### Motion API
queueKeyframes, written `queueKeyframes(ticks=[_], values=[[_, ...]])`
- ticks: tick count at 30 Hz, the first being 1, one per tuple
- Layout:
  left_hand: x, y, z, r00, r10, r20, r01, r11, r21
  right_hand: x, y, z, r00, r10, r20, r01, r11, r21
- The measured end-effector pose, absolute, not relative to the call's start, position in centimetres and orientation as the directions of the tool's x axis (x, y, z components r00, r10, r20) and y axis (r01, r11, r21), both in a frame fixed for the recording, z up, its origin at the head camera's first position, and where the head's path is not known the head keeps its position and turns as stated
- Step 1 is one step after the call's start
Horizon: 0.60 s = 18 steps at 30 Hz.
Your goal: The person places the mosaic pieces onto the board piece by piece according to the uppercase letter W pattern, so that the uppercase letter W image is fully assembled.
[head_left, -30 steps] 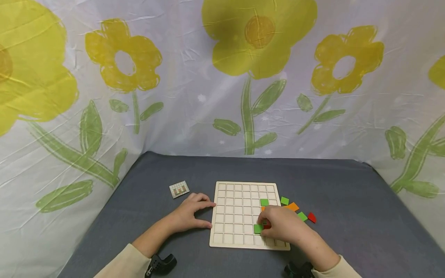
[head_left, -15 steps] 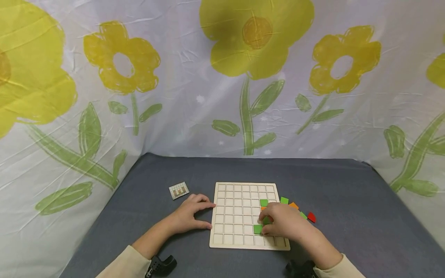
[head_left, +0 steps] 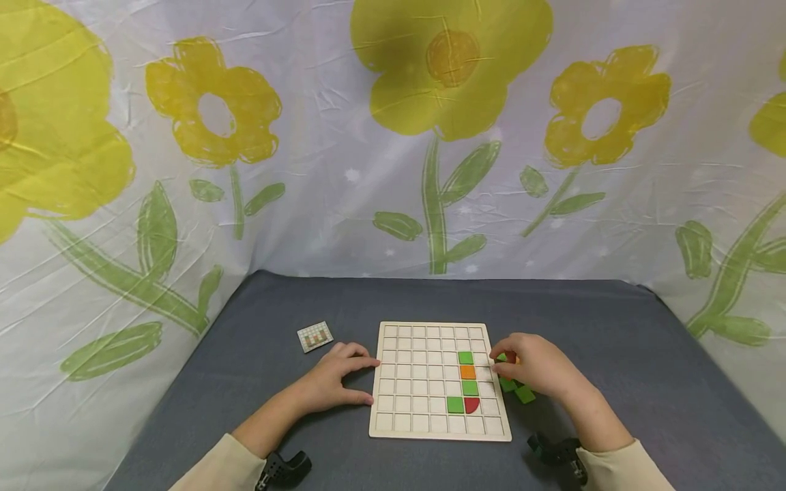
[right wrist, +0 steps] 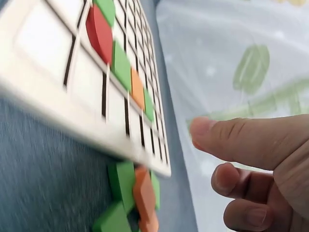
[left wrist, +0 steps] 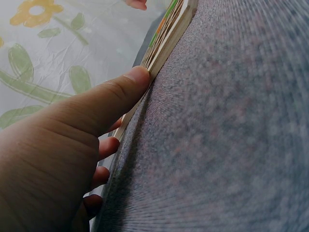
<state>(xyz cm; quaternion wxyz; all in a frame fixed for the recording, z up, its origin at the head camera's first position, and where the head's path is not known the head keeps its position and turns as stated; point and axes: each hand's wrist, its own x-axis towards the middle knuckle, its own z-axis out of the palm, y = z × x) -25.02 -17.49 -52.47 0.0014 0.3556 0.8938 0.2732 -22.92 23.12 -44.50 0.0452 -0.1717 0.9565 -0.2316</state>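
My left hand [head_left: 340, 379] rests at the left edge of a pale wooden grid board [head_left: 405, 375], thumb and index fingertips touching its rim. In the left wrist view the thumb [left wrist: 104, 104] lies straight against the board's side. Set in the board's cells are green squares [head_left: 455, 405], an orange square [head_left: 468, 372] and a red rounded piece [head_left: 471, 406]. My right hand [head_left: 537, 365] is over the loose pieces beside the board's right edge, thumb and index apart. Nothing shows between those fingers in the right wrist view. The hand partly hides the pieces in the head view.
Loose green blocks [right wrist: 113, 220] and an orange block [right wrist: 144, 193] lie heaped close to the board's right rim. A small pattern card [head_left: 315, 337] lies left of the board on the grey cloth [head_left: 344, 300]. Behind the table hangs a flowered curtain [head_left: 331, 204].
My right hand has left the red piece in the board and moved right, over the loose pieces. These now sit bunched nearer the board. My left hand stays at the board's edge.
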Motion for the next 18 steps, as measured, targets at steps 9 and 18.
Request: queueKeyframes(ticks=[9, 18], values=[[-25.0, -17.5, -52.5, -0.747, 0.636, 0.194, 0.635, 0.596, 0.490, -24.0, 25.9, -45.6, -0.946, -0.321, -0.046, -0.258, 0.831, -0.493], [-24.9, -17.5, -52.3, -0.753, 0.629, 0.192, 0.628, 0.602, 0.494, -24.3, 27.1, -46.3, -0.914, -0.383, -0.130, -0.247, 0.783, -0.571]])
